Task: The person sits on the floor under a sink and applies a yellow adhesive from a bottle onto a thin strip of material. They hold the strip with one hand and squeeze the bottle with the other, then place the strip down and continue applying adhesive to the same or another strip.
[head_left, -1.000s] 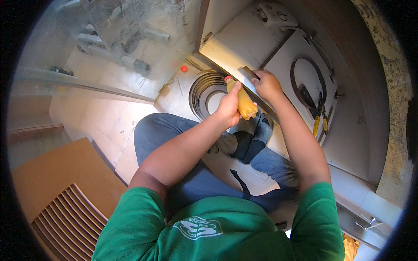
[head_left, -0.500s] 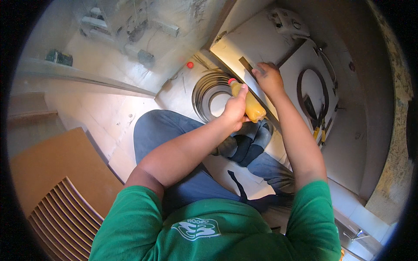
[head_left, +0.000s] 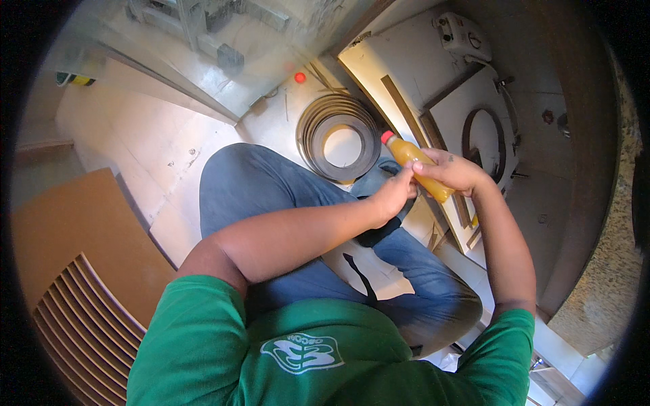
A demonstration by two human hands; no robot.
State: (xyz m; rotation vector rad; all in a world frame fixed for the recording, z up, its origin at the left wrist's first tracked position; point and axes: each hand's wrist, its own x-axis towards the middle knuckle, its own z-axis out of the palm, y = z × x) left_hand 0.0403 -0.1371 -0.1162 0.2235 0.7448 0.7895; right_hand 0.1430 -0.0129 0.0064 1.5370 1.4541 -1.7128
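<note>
A clear plastic bottle (head_left: 403, 150) of yellow liquid, with a red cap, lies slanted above the edge of a pale board (head_left: 365, 62). My right hand (head_left: 455, 170) is wrapped round its lower half from the right. Against the bottle's left side is my left hand (head_left: 391, 199), its thumb and fingers bunched closed. What those fingers pinch, if anything, is hidden. A narrow dark strip (head_left: 395, 96) runs along the board beyond the cap. Just left of the bottle, a coil of brown banding (head_left: 306, 139) rests on the floor.
At the left lies a brown slatted panel (head_left: 88, 223). A glass pane (head_left: 223, 88) stands ahead, near a small red round thing (head_left: 300, 78). Beyond the board, a white box with a knob (head_left: 466, 35) and a dark ring (head_left: 467, 139) sit inside a cabinet. A stone slab edge (head_left: 602, 271) borders the right.
My right hand has come back from the board and now grips the bottle, which my left hand held. The bottle has shifted right; my left hand has slid to its side.
</note>
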